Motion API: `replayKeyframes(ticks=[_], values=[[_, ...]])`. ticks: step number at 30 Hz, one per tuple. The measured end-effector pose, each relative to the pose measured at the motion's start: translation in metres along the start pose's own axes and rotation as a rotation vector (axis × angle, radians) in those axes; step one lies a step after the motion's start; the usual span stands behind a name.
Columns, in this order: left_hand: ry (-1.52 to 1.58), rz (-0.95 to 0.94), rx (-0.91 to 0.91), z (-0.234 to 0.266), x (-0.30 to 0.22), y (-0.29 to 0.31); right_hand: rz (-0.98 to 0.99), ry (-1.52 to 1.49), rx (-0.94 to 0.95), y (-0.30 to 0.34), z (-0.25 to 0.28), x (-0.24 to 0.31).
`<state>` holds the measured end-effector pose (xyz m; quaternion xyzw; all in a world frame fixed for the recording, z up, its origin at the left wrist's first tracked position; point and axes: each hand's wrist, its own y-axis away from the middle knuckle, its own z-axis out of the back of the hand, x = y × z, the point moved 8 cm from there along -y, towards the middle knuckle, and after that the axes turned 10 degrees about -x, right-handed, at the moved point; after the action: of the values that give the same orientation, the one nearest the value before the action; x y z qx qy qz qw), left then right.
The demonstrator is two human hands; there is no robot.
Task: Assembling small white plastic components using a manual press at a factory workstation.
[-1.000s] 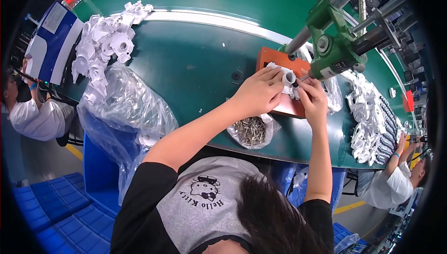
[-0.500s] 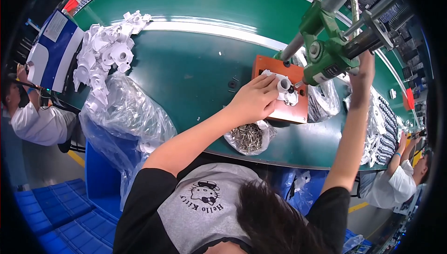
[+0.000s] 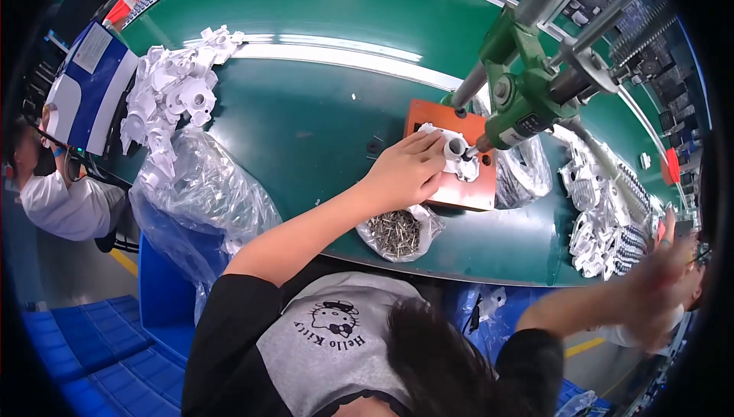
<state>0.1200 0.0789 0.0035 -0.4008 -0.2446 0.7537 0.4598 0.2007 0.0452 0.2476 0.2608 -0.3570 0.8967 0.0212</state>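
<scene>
My left hand [image 3: 407, 168] lies over a white plastic housing [image 3: 456, 148], fingers bent across its left side, holding it on an orange-brown block [image 3: 466, 197]. The tip of a green hand press [image 3: 520, 107] meets the housing close to its round tube. A grey lever bar [image 3: 615, 172] slants from the press down toward my right hand [image 3: 654, 291], which is out at the right and smeared by motion. Its fingers and anything in them cannot be made out. Just below the block sits a plastic bag of small metal pins [image 3: 396, 232].
White housings [image 3: 172, 92] are heaped at the left beside a clear plastic bag [image 3: 218, 184]. More white parts [image 3: 592, 218] lie at the right. A blue-and-white machine [image 3: 90, 84] stands far left. People work at both sides; blue bins [image 3: 164, 279] are below the table.
My right hand has swung from beside the press down and out to the right. The press tip has come down onto the housing. My left hand stays on the housing.
</scene>
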Motion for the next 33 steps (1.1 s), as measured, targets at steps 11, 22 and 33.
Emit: replayKeyframes(ticks=[11, 22, 33], values=[[0.006, 0.244, 0.219, -0.018, 0.025, -0.011, -0.089, -1.059, -0.752, 0.043, 0.117, -0.135], [0.171, 0.364, 0.196, 0.017, 0.057, -0.051, -0.161, -0.867, -0.434, 0.014, 0.013, -0.202], [-0.025, 0.507, -0.101, 0.038, 0.132, -0.036, -0.614, 1.122, -0.296, 0.316, 0.167, -0.405]])
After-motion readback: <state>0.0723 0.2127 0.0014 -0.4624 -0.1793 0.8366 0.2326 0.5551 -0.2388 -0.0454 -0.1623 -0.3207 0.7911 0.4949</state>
